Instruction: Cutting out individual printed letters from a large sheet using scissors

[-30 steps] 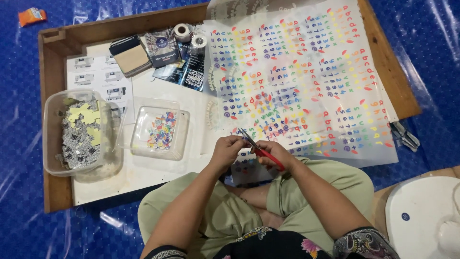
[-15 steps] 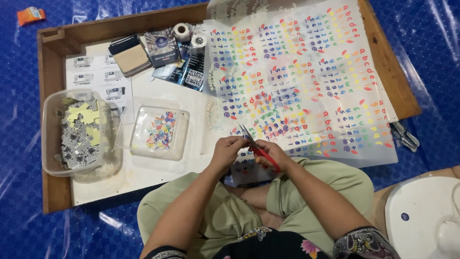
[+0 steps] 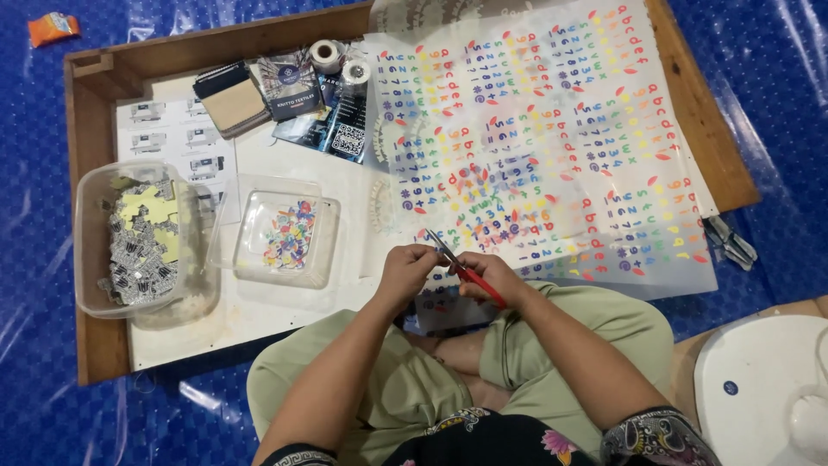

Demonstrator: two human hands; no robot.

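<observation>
Shallow wooden tray (image 3: pixel 95 78) with sticker sheet (image 3: pixel 552 147), two clear tubs (image 3: pixel 289 231), tape rolls (image 3: pixel 326 54), leaflets (image 3: pixel 297 91).

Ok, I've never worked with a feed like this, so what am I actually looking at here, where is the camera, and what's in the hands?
There is no machine: a person sits cross-legged and works with two bare hands. The single camera is worn on their head and looks straight down.

The right hand holds small red-handled scissors. The left hand pinches something small at the blades; what it is cannot be made out.

In front lies a low wooden tray. On it: a large clear sheet of colourful letter and number stickers, a small clear tub of cut coloured pieces, a bigger clear tub of paper scraps, two rolls of tape and some printed cards. Blue plastic sheeting covers the floor.
</observation>
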